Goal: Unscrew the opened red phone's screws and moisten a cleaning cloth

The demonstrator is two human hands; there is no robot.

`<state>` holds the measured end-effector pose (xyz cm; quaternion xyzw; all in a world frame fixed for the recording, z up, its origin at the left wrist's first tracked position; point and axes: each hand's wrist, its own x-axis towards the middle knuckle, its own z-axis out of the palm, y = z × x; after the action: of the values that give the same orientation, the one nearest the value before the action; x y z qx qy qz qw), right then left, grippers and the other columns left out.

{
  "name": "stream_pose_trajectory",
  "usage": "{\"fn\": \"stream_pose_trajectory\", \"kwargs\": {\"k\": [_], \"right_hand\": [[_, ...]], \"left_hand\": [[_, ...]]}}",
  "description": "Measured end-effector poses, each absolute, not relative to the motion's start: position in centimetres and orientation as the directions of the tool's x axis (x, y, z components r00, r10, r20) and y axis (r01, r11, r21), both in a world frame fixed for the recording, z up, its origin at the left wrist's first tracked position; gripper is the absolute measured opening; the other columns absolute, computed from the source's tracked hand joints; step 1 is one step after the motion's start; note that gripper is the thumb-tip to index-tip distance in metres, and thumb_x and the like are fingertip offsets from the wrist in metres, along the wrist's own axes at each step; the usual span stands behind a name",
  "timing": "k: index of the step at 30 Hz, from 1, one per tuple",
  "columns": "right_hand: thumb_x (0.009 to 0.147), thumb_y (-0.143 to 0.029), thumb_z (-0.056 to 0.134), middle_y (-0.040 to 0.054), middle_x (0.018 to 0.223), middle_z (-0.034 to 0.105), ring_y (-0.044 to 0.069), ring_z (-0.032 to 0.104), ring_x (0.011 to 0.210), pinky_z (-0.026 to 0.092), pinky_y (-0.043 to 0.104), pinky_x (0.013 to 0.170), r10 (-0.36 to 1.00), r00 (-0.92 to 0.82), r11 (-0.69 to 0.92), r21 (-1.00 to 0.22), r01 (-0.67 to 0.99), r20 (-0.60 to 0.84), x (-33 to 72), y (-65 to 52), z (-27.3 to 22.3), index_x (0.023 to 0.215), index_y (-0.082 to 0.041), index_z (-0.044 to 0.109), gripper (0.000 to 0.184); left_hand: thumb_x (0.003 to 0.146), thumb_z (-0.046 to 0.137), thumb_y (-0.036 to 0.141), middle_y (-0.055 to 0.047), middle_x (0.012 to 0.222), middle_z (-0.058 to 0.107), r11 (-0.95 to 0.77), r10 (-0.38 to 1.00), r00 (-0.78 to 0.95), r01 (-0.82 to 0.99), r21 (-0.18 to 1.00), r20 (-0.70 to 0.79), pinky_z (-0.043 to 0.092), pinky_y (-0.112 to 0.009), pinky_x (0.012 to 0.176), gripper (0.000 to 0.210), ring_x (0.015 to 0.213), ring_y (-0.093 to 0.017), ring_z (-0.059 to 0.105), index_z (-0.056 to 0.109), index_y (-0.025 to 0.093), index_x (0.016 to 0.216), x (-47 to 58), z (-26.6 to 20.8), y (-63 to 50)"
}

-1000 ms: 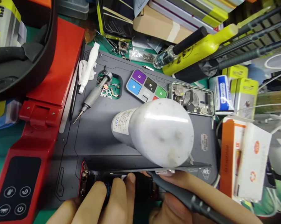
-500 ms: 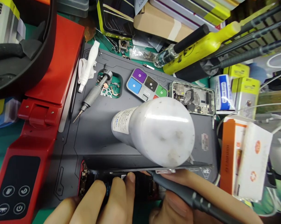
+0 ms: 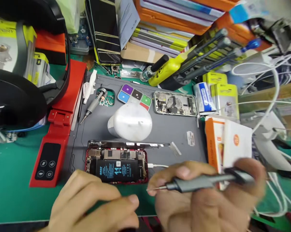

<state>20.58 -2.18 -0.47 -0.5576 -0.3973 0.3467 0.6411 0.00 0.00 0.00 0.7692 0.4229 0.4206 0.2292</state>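
An opened red phone [image 3: 121, 177] lies on the grey mat, its black battery [image 3: 107, 170] showing. Its screen panel [image 3: 126, 144] is raised along the far side, in front of a white bottle [image 3: 133, 122]. A white cable [image 3: 157, 166] reaches the phone's right end. My left hand [image 3: 92, 203] is over the near left corner, fingers loosely bent and apart, holding nothing visible. Right of the phone, my right hand [image 3: 203, 199] grips a grey precision screwdriver [image 3: 196, 184], thin tip pointing left, clear of the phone. Part of that hand is blurred.
Another grey screwdriver [image 3: 93, 104] lies at the mat's left. A coloured screw tray [image 3: 136, 95] and an opened phone body [image 3: 175, 103] lie farther back. The red device [image 3: 49, 161] borders the left; boxes [image 3: 234, 141] and loose white cables stand right. Upright tools [image 3: 196, 61] fill the back.
Both hands have come away from the phone, uncovering its battery. My right hand earlier held a dark ribbed tool at the raised screen; now a grey screwdriver shows there. The view has widened.
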Motion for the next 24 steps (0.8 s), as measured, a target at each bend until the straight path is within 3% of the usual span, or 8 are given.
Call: {"fn": "stream_pose_trajectory", "kwargs": {"k": [3,6,13,20,24], "right_hand": [[0.115,-0.03,0.062,-0.0014,0.098,0.071,0.014,0.07,0.061,0.061,0.025,0.046,0.916,0.387,0.207,-0.948,-0.243,0.101,18.3,-1.1,-0.2,0.153,-0.046,0.064,0.041],[0.117,-0.03,0.06,-0.0023,0.103,0.073,0.014,0.074,0.066,0.064,0.025,0.047,0.946,0.315,0.193,-0.914,-0.357,0.077,17.4,-1.0,-0.3,0.155,-0.047,0.06,0.042],[0.116,-0.028,0.063,-0.0025,0.105,0.076,0.015,0.077,0.073,0.069,0.026,0.058,0.947,0.305,0.217,-0.899,-0.38,0.099,17.2,-1.0,-0.8,0.154,-0.046,0.06,0.042],[0.115,-0.029,0.066,-0.0025,0.103,0.074,0.016,0.077,0.077,0.076,0.039,0.078,0.944,0.321,0.199,-0.913,-0.357,0.08,17.4,-1.0,-1.0,0.153,-0.044,0.063,0.041],[0.116,-0.027,0.062,-0.0026,0.105,0.075,0.015,0.078,0.076,0.075,0.034,0.07,0.955,0.289,0.197,-0.882,-0.427,0.074,17.3,-1.0,-0.8,0.154,-0.043,0.061,0.041]], "left_hand": [[0.107,0.076,0.01,0.0,0.091,0.079,-0.542,0.839,0.296,0.387,0.747,0.456,0.059,-0.025,0.068,0.015,0.083,-0.011,0.068,0.082,0.016,0.119,0.0,0.7,0.3],[0.108,0.073,0.009,0.0,0.092,0.08,-0.561,0.828,0.24,0.364,0.744,0.507,0.057,-0.025,0.066,0.015,0.083,-0.01,0.068,0.081,0.015,0.119,0.3,0.5,0.4],[0.109,0.073,0.009,-0.002,0.099,0.083,-0.603,0.798,0.259,0.344,0.72,0.545,0.06,-0.026,0.069,0.013,0.088,-0.011,0.071,0.081,0.015,0.117,0.6,0.2,0.4],[0.11,0.068,0.006,-0.004,0.104,0.081,-0.607,0.792,0.305,0.303,0.734,0.529,0.061,-0.026,0.077,0.017,0.095,-0.011,0.07,0.078,0.01,0.123,0.4,0.2,0.4],[0.111,0.068,0.009,-0.003,0.103,0.08,-0.607,0.791,0.314,0.29,0.74,0.526,0.059,-0.025,0.078,0.016,0.096,-0.01,0.069,0.078,0.01,0.123,0.3,0.0,0.4]]}}
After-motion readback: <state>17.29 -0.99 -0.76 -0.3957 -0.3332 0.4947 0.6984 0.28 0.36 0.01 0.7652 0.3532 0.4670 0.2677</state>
